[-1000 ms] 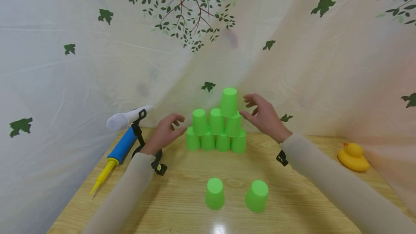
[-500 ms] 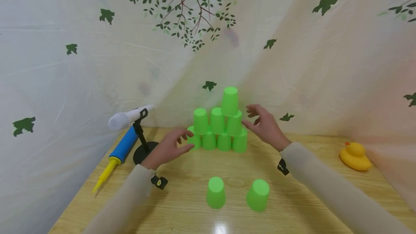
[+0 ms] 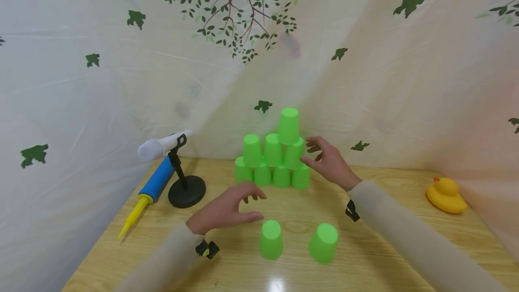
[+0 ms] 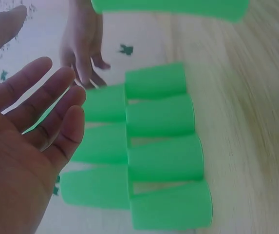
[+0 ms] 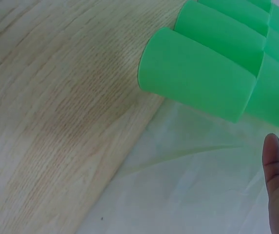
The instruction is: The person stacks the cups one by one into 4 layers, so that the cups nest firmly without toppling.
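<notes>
Green cups stand upside down in a pyramid at the back of the table in the head view. Its bottom row [image 3: 262, 175] has several cups, the middle row [image 3: 252, 151] three, and a single top cup [image 3: 289, 126] sits at the right. My left hand [image 3: 229, 208], fingers parted and holding nothing, hovers just behind and left of a loose green cup [image 3: 271, 240]. Another loose cup [image 3: 323, 243] stands to its right. Beside the pyramid's right side is my right hand [image 3: 330, 161], also holding nothing; whether its thumb touches the middle-row cup I cannot tell.
At the left a white microphone [image 3: 156, 148] sits on a black stand [image 3: 187, 191], with a blue and yellow hand pump [image 3: 157, 184] beside it. A yellow rubber duck [image 3: 446, 195] rests at the right. A patterned cloth [image 3: 227, 89] hangs behind the table.
My left hand has come back from the pyramid's left side toward the nearer loose cup. My right hand has sunk slightly beside the pyramid. The cups stand as before.
</notes>
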`<state>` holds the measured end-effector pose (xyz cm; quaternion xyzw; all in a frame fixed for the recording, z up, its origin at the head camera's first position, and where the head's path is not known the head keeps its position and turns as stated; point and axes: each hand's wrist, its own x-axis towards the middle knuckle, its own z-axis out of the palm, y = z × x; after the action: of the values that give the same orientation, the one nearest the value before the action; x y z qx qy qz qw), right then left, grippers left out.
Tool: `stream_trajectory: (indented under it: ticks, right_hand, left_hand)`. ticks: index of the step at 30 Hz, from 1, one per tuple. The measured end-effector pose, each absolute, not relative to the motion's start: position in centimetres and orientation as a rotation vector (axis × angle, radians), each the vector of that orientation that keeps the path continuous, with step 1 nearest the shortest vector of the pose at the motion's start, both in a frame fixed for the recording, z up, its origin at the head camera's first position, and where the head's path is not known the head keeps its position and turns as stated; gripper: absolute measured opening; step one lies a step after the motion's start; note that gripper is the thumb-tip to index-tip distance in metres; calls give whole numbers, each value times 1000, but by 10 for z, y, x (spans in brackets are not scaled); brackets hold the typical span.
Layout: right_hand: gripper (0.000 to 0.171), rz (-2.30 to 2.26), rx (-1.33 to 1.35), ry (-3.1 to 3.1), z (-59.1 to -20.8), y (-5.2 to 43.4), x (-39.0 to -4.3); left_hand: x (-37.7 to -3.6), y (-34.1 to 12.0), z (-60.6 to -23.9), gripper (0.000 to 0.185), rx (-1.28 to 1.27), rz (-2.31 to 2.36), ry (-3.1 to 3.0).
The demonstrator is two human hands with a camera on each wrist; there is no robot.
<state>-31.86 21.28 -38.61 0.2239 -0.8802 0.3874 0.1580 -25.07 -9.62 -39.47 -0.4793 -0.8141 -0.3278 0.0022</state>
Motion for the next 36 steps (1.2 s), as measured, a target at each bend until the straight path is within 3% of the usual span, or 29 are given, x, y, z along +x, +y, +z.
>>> stream_trajectory:
  ticks: [7, 36]
  right_hand:
    - [56, 1099, 638, -2490, -390, 210, -320]
    - [56, 1131, 603, -2492, -396, 202, -326]
  left_hand:
    - [-238, -85, -398, 46, -1586, -1042, -2574]
    - [-228, -79, -411, 35, -1673, -1005, -2534]
